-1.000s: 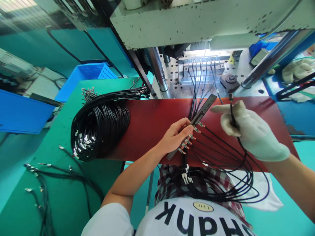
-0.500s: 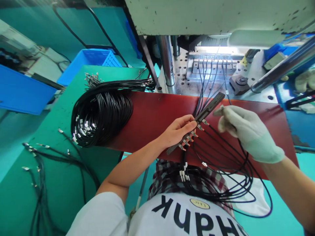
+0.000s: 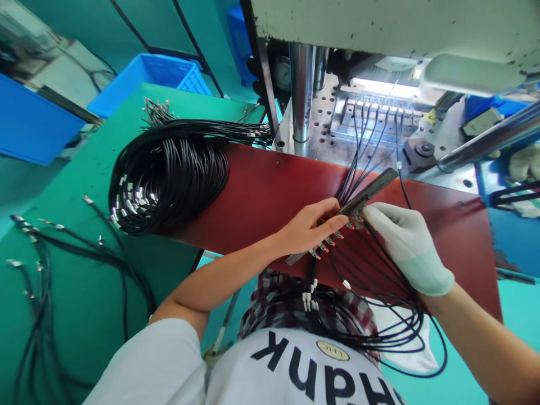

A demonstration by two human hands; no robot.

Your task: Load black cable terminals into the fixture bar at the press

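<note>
A: Left side?

B: The bare left hand [image 3: 310, 228] was clamped, thumb on top, on a flat dark-grey metal bar [image 3: 375, 188], held aslant over a red rectangular board [image 3: 261, 191]. Some of its fingers were hidden behind the bar.

A: Right?

B: The right hand [image 3: 405, 239], in a white cloth glove with a pale green cuff, had its fingertips pinched together on a thin black cable at the bar's upper part. The cable's metal tip was mostly covered.

A: Connector count?

B: Not obtainable. Small silver-and-orange connectors [image 3: 329, 243] lined the bar's lower edge, some masked by the left thumb. Looped black cables [image 3: 365, 341] overlapped too closely over the lap to trace singly.

A: Behind?

B: An off-white painted press [image 3: 337, 25] was cut off by the top edge. Cable ends at the silver steel fixture [image 3: 379, 126] were lost in glare. The round dial gauge [image 3: 282, 73] was illegible. At the right edge, a pale glove-like object [image 3: 525, 166] was cropped; occupant, if any, indeterminable.
</note>
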